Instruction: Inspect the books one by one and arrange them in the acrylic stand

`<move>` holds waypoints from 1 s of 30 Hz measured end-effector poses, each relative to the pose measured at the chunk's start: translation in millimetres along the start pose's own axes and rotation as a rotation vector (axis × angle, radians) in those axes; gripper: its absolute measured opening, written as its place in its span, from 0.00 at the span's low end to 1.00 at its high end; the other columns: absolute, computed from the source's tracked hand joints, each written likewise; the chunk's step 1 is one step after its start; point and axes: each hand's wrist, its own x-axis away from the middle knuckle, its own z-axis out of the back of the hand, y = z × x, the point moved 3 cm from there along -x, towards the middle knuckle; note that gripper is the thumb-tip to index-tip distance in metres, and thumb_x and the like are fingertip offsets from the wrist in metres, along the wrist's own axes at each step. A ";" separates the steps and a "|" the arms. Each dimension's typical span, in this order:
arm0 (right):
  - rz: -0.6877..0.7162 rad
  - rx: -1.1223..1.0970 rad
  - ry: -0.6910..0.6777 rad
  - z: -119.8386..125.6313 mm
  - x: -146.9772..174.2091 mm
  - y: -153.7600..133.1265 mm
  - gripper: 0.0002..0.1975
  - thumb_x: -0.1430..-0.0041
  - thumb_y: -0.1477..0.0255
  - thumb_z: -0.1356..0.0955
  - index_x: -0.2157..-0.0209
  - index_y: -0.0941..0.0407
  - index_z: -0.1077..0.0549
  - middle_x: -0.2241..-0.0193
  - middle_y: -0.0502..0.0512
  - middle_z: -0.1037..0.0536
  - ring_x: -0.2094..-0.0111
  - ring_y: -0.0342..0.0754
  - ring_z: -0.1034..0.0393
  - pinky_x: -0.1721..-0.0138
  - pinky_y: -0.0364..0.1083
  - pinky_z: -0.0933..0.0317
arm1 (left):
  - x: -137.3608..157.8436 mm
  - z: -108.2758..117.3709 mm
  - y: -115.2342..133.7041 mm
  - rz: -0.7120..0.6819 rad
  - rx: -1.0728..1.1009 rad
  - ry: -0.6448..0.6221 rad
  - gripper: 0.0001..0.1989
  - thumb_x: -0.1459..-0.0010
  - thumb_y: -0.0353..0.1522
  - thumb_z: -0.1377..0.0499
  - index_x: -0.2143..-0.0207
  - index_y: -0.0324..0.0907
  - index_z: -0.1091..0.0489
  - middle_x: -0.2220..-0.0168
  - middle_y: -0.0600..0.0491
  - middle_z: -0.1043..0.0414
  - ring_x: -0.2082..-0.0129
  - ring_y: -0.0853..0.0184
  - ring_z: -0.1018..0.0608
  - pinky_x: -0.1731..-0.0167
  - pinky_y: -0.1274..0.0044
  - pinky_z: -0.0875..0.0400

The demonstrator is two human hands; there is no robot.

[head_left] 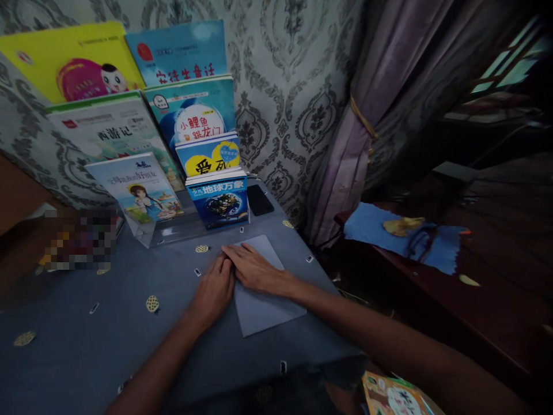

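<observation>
A plain pale sheet of paper (268,314) lies flat and slanted on the tablecloth in front of me; I cannot tell whether it is folded. Along its left edge, my left hand (216,288) rests with bent fingers pressed together at the paper. My right hand (254,268) lies flat across the sheet's upper part, its fingers reaching left until they meet the left hand's fingertips. Both hands touch the paper, and the left fingertips are partly hidden.
A clear stand (173,233) with several children's books is at the back. A black phone (260,200) lies beside it. Right of the table are a tied curtain (345,144) and a blue cloth (375,227) on a dark red surface. An orange book (391,395) is at bottom right.
</observation>
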 end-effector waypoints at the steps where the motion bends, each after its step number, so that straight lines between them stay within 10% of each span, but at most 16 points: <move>1: -0.002 0.016 0.006 0.0 0.5 1.5 0.30 0.34 0.78 0.41 0.32 0.66 0.45 0.35 0.73 0.34 0.32 0.58 0.42 0.32 0.64 0.49 | -0.1 0.0 0.1 -0.003 -0.010 0.001 0.14 0.32 0.27 0.50 0.46 0.42 0.38 0.43 0.41 0.29 0.44 0.55 0.23 0.47 0.61 0.24; 21: -0.335 0.191 0.120 26.1 39.3 35.0 0.26 0.31 0.69 0.39 0.34 0.64 0.38 0.36 0.71 0.32 0.33 0.59 0.40 0.31 0.65 0.56 | 3.6 -2.5 -1.1 -0.017 -0.105 0.018 0.10 0.31 0.28 0.50 0.52 0.41 0.33 0.43 0.41 0.27 0.43 0.56 0.23 0.45 0.61 0.25; 30: -0.260 -0.101 0.188 29.4 44.0 79.4 0.24 0.30 0.73 0.44 0.35 0.55 0.36 0.39 0.61 0.26 0.37 0.53 0.34 0.32 0.65 0.52 | -1.1 -1.4 -6.1 -0.038 -0.103 -0.053 0.20 0.30 0.32 0.51 0.39 0.39 0.34 0.36 0.39 0.33 0.35 0.54 0.31 0.38 0.56 0.32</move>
